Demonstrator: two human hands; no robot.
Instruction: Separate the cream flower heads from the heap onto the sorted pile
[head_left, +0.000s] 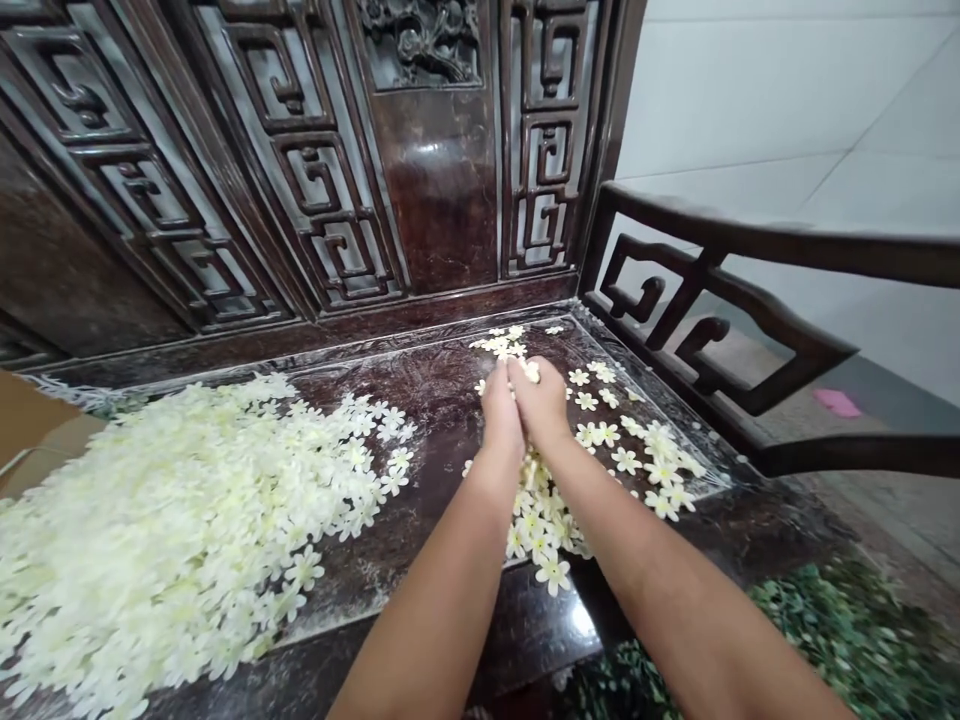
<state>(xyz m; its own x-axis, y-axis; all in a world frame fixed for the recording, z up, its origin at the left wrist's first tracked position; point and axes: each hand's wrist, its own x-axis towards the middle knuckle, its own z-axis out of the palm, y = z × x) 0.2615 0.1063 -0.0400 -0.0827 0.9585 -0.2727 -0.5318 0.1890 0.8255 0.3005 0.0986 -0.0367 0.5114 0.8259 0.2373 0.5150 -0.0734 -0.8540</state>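
In the head view, the left hand (501,405) and right hand (543,402) meet above the dark worktop (442,420). Their fingers point away, mostly hidden; how far open they are, and whether they grip any blossoms, I cannot tell. Loose white blossoms (625,460) lie around them, some covered by the forearms (454,560). A large blossom heap (187,500) is cut off at left, greenery (862,640) at lower right; a pink item (837,402) is unclear.
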